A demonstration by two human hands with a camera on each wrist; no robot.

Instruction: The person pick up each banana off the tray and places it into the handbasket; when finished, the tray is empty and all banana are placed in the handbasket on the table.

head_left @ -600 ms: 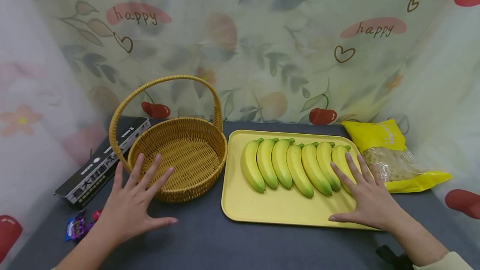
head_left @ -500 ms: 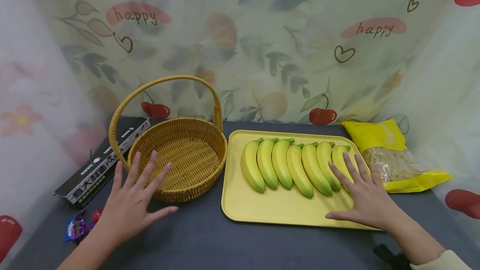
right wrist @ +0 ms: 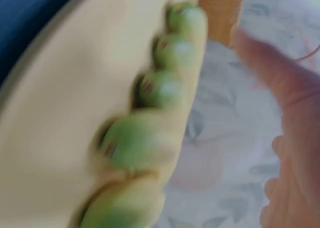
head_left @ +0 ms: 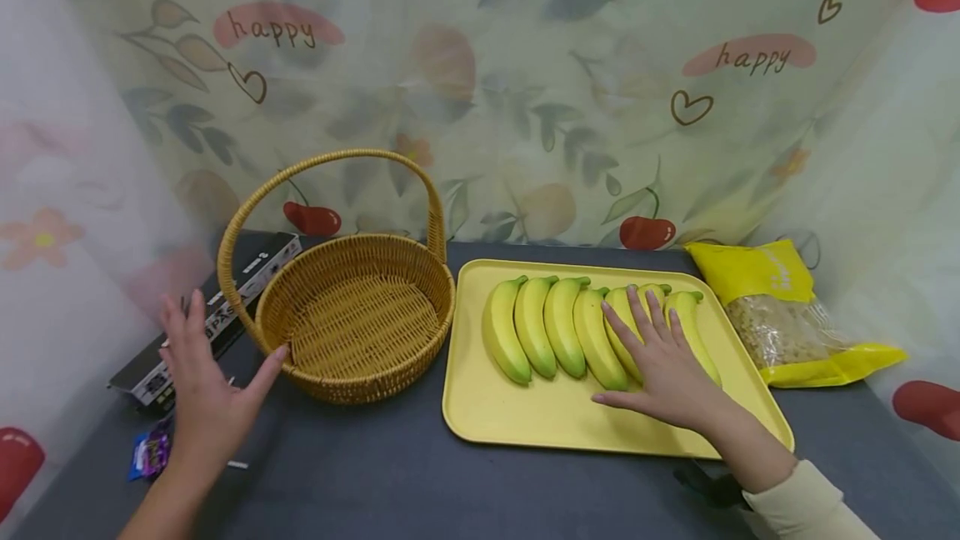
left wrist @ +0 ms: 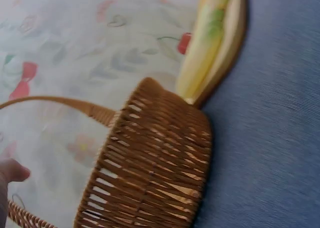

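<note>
My left hand [head_left: 206, 394] is raised at the left of a round wicker basket [head_left: 375, 387], fingers spread and holding nothing. In the head view its thumb tip overlaps the basket's near left rim; the left wrist view shows that thumb apart from the wicker wall [left wrist: 150, 158]. A tall handle [head_left: 337, 157] arches over the basket, and its woven floor is bare. Right of it, a yellow tray [head_left: 525, 423] carries several yellow-green bananas [head_left: 504, 332] in a row. Over the right-hand bananas hovers my right hand [head_left: 671, 373], fingers spread, hiding parts of them.
A long black box [head_left: 255, 273] lies behind the left hand, with small purple and blue wrapped sweets [head_left: 153, 450] nearer. A yellow bag with a clear window [head_left: 787, 332] lies right of the tray. Patterned curtains [head_left: 510, 107] enclose the grey tabletop [head_left: 390, 473].
My left hand has moved left, from in front of the basket to beside it, and turned more side-on. The right hand has shifted left over the bananas. Basket, tray and fruit stay put.
</note>
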